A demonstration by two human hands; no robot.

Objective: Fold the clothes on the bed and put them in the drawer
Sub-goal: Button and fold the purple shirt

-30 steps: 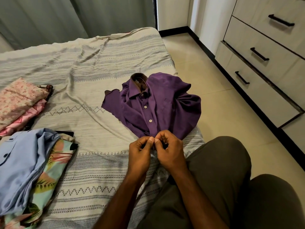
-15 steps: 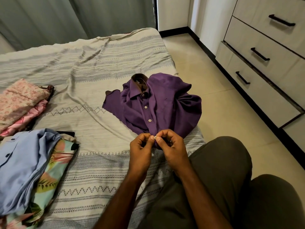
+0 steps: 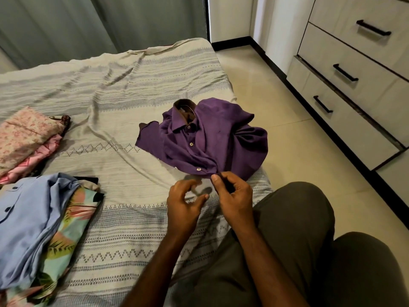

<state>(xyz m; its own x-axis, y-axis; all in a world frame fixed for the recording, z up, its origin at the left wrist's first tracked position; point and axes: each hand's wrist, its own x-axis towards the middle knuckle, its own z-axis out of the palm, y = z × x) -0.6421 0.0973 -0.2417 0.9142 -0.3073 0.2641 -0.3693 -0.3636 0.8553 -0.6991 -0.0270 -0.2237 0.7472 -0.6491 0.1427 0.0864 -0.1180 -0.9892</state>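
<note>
On bed (image 3: 124, 89), right hand (image 3: 232, 196) pinching purple shirt (image 3: 212, 140)

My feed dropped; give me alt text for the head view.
A crumpled purple button-up shirt lies on the striped bedspread; the right hand pinches its near hem, the left hand open beside it. Other clothes lie left, a dresser right.

Soft, even indoor light; faint shadow under hands (image 3: 208, 196) on bed (image 3: 124, 156); wide-angle bend at edges, pic sharp.
</note>
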